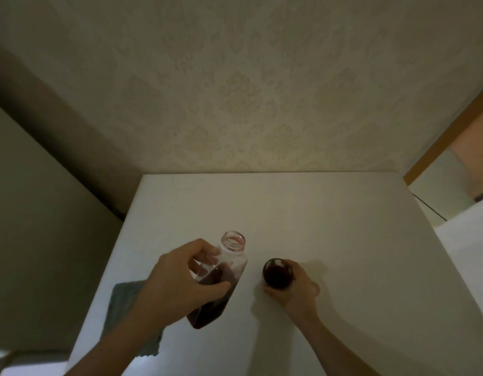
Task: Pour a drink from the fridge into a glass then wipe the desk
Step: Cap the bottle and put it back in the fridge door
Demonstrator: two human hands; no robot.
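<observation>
Uncapped bottle and filled glass held on the white desk.

The left hand [180, 278] grips the clear bottle [217, 280], part full of dark drink, near the desk's [316, 213] left edge; the right hand [296, 287] wraps the glass [278, 273] of dark liquid just beside it. A grey cloth [126, 299] lies at the left edge, partly under the left forearm.

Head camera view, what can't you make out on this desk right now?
- Cloth: mostly hidden under the left forearm; its full shape can't be told.
- Bottle: its middle is covered by the left hand.
- Glass: its base and near side are hidden by the right hand.
- Bottle cap: not seen anywhere.
</observation>
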